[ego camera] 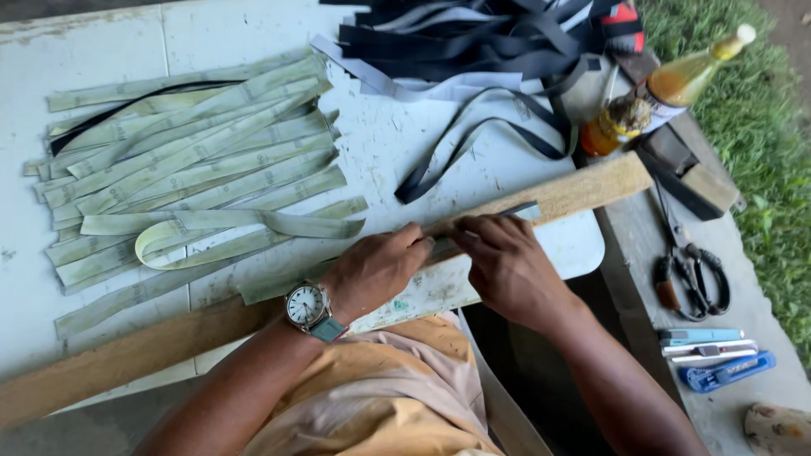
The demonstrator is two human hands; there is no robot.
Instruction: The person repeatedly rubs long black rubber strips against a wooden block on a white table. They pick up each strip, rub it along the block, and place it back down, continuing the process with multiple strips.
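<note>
My left hand (378, 266), with a wristwatch (307, 306) on its wrist, presses a thin dark strip (517, 209) down onto a long wooden batten (583, 187) that lies slantwise across the white table (101, 42). My right hand (507, 262) sits right beside it, fingertips pinching the same strip against the wood. The fingers of both hands meet near the batten's middle. Most of the strip is hidden under my hands.
A heap of pale green strips (194, 160) covers the table's left. Dark strips (473, 38) are piled at the top. Two bottles of amber liquid (676, 84) stand at the right; scissors (693, 274) and blue utility knives (718, 355) lie on a bench. Grass borders the right edge.
</note>
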